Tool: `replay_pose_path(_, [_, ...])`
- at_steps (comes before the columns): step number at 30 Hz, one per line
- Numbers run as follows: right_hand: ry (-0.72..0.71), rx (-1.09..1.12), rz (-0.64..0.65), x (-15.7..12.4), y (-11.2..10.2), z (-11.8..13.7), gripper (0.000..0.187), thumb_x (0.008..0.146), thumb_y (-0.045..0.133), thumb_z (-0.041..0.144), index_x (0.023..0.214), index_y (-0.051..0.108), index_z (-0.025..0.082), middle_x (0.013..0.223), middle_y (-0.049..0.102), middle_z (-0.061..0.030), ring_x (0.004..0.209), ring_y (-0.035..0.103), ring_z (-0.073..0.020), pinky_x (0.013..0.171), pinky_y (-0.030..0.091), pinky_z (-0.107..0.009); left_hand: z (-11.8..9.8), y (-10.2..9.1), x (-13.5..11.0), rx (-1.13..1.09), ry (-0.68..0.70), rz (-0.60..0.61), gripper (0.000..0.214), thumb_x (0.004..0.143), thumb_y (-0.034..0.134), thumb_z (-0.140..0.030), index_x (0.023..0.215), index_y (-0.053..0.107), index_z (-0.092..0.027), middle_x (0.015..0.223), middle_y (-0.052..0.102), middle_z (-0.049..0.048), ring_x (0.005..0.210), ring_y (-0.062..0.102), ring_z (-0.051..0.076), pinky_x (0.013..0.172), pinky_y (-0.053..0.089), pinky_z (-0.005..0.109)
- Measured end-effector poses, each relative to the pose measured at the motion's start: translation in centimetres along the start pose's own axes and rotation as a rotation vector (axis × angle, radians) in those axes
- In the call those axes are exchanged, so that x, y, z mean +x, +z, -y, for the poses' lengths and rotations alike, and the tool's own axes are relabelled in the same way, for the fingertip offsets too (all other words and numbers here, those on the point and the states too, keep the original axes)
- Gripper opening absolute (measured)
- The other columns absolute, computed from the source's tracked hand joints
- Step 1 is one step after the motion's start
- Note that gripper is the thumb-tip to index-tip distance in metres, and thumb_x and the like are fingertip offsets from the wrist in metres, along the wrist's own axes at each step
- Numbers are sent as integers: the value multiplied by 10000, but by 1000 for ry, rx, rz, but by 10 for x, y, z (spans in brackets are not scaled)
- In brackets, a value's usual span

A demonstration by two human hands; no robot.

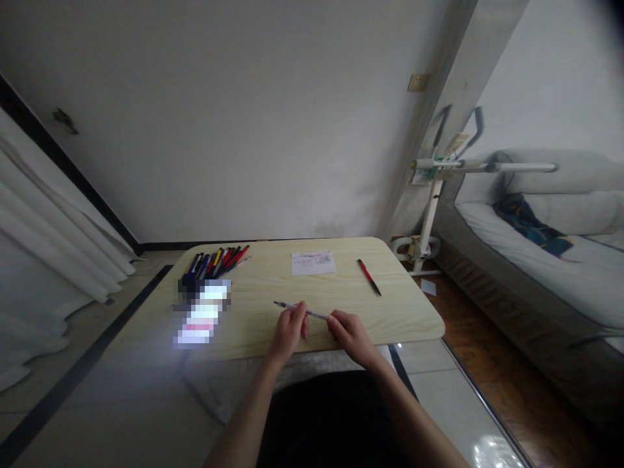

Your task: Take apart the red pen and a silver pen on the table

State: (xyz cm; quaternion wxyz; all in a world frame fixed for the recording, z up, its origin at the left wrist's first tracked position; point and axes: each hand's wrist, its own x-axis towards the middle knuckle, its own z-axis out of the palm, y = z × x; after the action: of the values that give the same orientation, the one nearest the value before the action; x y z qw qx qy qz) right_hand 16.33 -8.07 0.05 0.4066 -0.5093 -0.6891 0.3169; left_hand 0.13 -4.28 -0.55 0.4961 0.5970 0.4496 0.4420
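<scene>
Near the front edge of the wooden table (pixel 263 331), both my hands are closed on one slim pen (pixel 316 315). My left hand (pixel 290 328) pinches it around its middle, with the dark end sticking out to the left. At the pen's right end, the fingers of my right hand (pixel 350 331) are pressed together around the tip; what they cover there is hidden. A red and black pen (pixel 369 277) lies to the right on the tabletop. Beyond my hands rests a white paper slip (pixel 312 263) with print on it.
Several pens and markers (pixel 214 261) lie bunched at the table's back left. A bright, pixelated phone-like screen (pixel 202 315) is in front of them. To the right stand a white exercise frame (pixel 431 208) and a grey sofa (pixel 526 260); a white curtain (pixel 43 247) hangs left.
</scene>
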Motion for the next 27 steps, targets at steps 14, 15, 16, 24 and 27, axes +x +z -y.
replay_pose_path(14, [12, 25, -17, 1, 1, -1, 416, 884, 333, 446, 582, 436, 180, 524, 455, 24, 509, 433, -102, 505, 324, -212, 2, 2, 0, -1, -6, -27, 525, 837, 318, -526, 459, 441, -183, 359, 430, -26, 383, 438, 103, 480, 363, 226])
replay_pose_path(15, [15, 31, -19, 1, 1, -1, 414, 884, 335, 445, 581, 433, 180, 523, 453, 25, 506, 431, -101, 502, 321, -211, 2, 2, 0, -1, -3, -28, 525, 839, 317, -523, 457, 439, -183, 359, 430, -26, 385, 439, 103, 482, 363, 226])
replay_pose_path(16, [16, 36, -22, 1, 1, -2, 412, 884, 337, 442, 581, 432, 180, 521, 451, 26, 505, 429, -100, 500, 319, -210, 2, 2, 0, -1, -1, -27, 526, 841, 316, -519, 455, 438, -183, 359, 429, -25, 386, 439, 103, 485, 363, 225])
replay_pose_path(24, [30, 73, -35, 1, 3, -6, 420, 895, 306, 438, 601, 451, 175, 532, 453, 22, 513, 433, -103, 510, 327, -211, 4, 2, 0, -12, 1, -10, 507, 843, 319, -511, 473, 431, -182, 369, 421, -29, 381, 427, 99, 477, 358, 224])
replay_pose_path(27, [32, 71, -25, 0, 3, -7, 421, 899, 300, 437, 606, 451, 174, 527, 451, 25, 507, 432, -100, 508, 324, -211, 5, 3, 0, -18, -4, -11, 503, 840, 321, -515, 476, 425, -184, 368, 414, -31, 379, 427, 100, 474, 357, 225])
